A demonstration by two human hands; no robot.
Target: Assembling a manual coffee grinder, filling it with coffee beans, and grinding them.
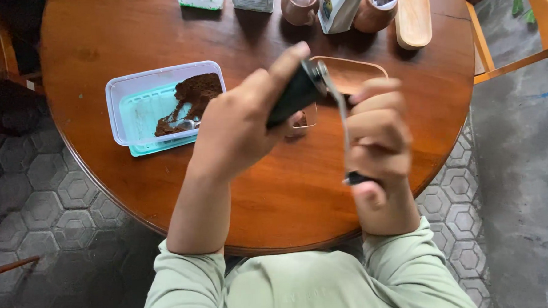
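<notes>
My left hand [239, 128] grips the black body of a hand coffee grinder [296, 94], held tilted above the round wooden table [269, 191]. My right hand [378, 140] is closed around the knob of the grinder's metal crank handle [345, 129], which runs down from the grinder's top. A small clear glass cup [303, 120] stands on the table just behind my left hand, mostly hidden. A wooden tray [353, 73] lies beyond the grinder.
A clear plastic box [161, 106] with brown coffee grounds and a metal spoon sits at the left. At the table's far edge stand two brown ceramic cups [375, 8], a white pouch [338, 6], cartons and another wooden tray [413, 15]. A wooden chair [514, 20] stands at the right.
</notes>
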